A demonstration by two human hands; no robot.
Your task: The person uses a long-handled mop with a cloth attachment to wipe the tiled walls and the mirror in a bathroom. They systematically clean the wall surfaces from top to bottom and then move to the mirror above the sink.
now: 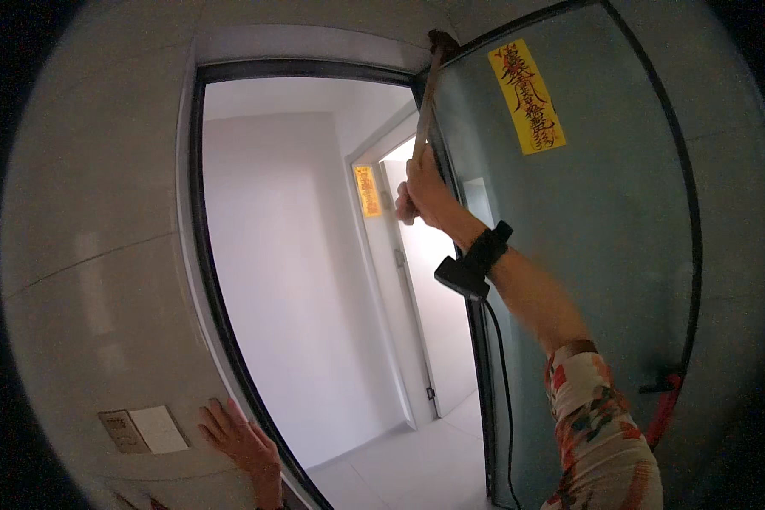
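Note:
My right hand point(422, 189) is raised and closed round a long-handled brush point(427, 110) with a pale, wood-like handle. Its dark head touches the upper corner where the glass door point(586, 229) meets the dark door frame point(306, 70). The bristles are too dim to make out well. A black band with a small box point(472, 263) and a cable sits on my right wrist. Low on the left, my left hand point(240, 438) rests against the tiled wall with its fingers spread, beside the frame and a wall switch plate point(160, 429).
The frosted door stands open to the right, with a yellow paper strip point(527, 96) and a red-and-black handle point(667, 408). Through the doorway are a white wall point(272, 255), a pale tiled floor point(374, 476) and another door point(438, 314) with a second yellow strip point(367, 191) beside it.

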